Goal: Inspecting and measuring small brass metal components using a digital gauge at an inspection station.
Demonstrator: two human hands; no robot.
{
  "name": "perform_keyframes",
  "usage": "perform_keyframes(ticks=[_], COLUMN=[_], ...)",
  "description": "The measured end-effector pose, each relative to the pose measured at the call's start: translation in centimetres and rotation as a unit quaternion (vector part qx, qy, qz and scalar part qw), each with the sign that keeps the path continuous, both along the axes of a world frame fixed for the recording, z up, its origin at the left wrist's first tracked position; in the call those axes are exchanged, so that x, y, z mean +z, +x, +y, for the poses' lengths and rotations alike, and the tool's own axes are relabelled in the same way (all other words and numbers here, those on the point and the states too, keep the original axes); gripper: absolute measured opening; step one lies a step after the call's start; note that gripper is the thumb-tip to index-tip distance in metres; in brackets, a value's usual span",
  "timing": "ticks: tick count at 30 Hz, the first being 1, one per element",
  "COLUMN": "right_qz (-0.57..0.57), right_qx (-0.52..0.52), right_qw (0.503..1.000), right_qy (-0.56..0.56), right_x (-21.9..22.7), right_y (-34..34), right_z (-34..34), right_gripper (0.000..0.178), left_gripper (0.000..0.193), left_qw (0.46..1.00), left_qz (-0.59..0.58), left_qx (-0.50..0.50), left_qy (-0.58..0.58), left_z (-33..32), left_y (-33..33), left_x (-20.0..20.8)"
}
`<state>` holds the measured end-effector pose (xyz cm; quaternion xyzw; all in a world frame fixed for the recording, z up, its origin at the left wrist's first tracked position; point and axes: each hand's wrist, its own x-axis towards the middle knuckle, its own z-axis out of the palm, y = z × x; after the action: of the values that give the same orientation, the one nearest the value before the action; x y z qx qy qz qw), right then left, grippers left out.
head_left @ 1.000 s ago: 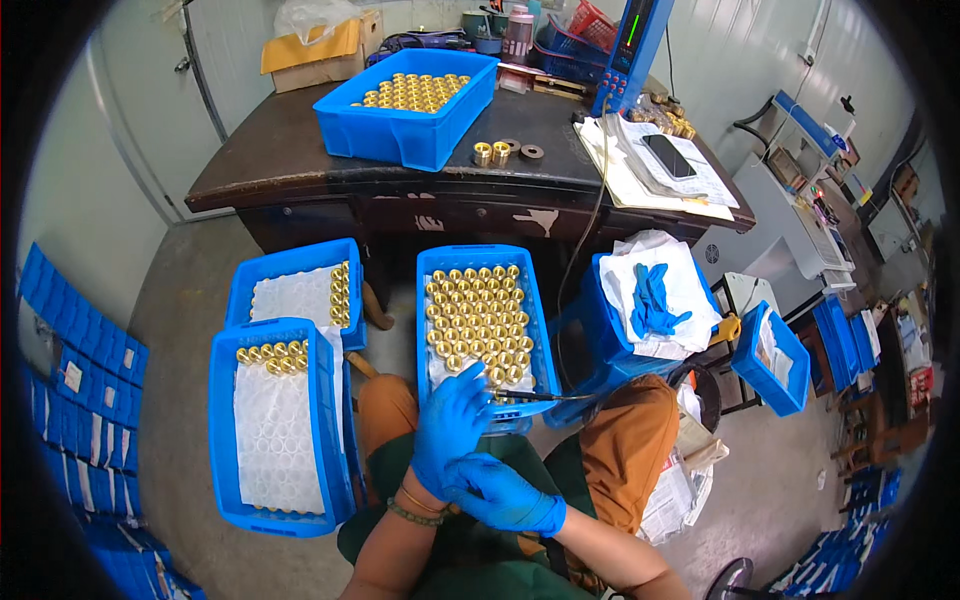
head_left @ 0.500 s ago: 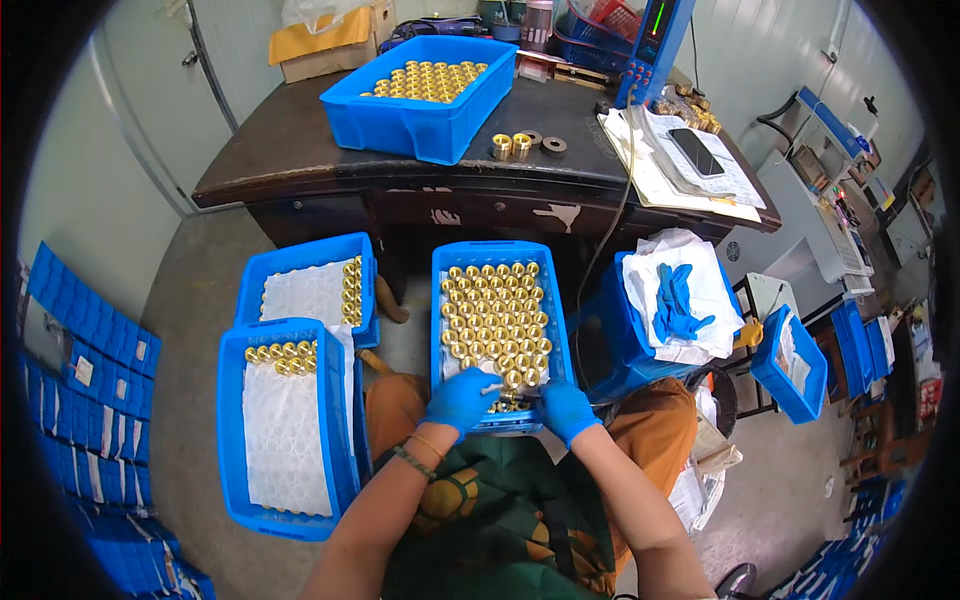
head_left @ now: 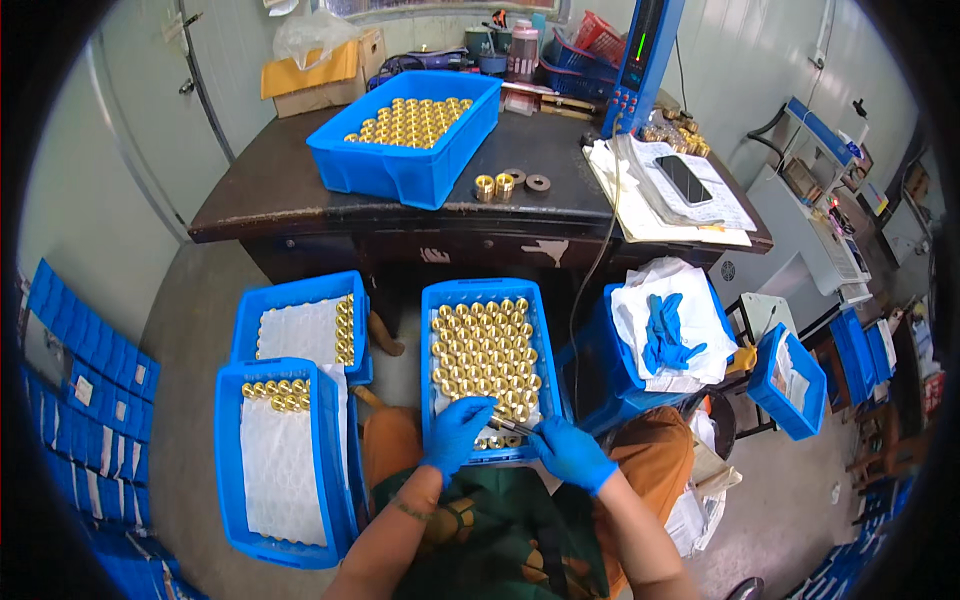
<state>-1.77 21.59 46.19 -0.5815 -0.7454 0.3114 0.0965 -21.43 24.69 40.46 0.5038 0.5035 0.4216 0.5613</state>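
Observation:
Both my hands wear blue gloves and meet over the near end of a blue tray (head_left: pixel 430 345) that holds rows of brass threaded rings (head_left: pixel 490 345). A slim steel rod-shaped tool (head_left: pixel 516 428) spans the gap between them, tilted down toward the right. My right hand (head_left: pixel 572 454) is closed on its right end. My left hand (head_left: pixel 458 434) is closed near its other end, beside brass; what lies in those fingers is partly hidden. Below the tool, a few rings (head_left: pixel 490 443) sit along the tray's near edge.
Stacked blue trays (head_left: pixel 330 455) with white liners and brass rings stand at left. At right, blue gloves (head_left: pixel 668 333) lie on a covered bin. The dark desk (head_left: pixel 260 170) bears another ring-filled tray (head_left: pixel 385 172), loose rings (head_left: pixel 486 187), a phone (head_left: pixel 684 179) and papers. A cable (head_left: pixel 600 270) hangs down.
The view has tilted up, so the trays and desk sit lower in the picture. My right hand has come off the tray's right edge to the tool, which is now held between both hands.

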Motion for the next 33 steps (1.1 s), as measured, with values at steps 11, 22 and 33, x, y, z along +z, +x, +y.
perform_keyframes(ticks=[11,22,33], right_qz=[0.523,0.369,0.346], right_qx=[-0.010,-0.052,-0.065], right_qw=[0.843,0.884,0.877], right_qy=[-0.127,0.283,0.327], right_x=[8.7,11.3,10.5], right_y=[-3.9,-6.2,-6.3], right_z=[-9.6,-13.5,-13.9], right_gripper=[0.019,0.030,0.031], left_gripper=[0.044,0.086,0.043], left_qw=[0.966,0.898,0.906], left_qz=[-0.248,-0.215,-0.365], left_qx=[-0.067,-0.205,-0.170], left_qy=[-0.041,0.326,0.128], left_z=[-7.9,-11.3,-13.4], left_y=[0.4,2.4,2.8], left_x=[12.2,19.5,20.5])
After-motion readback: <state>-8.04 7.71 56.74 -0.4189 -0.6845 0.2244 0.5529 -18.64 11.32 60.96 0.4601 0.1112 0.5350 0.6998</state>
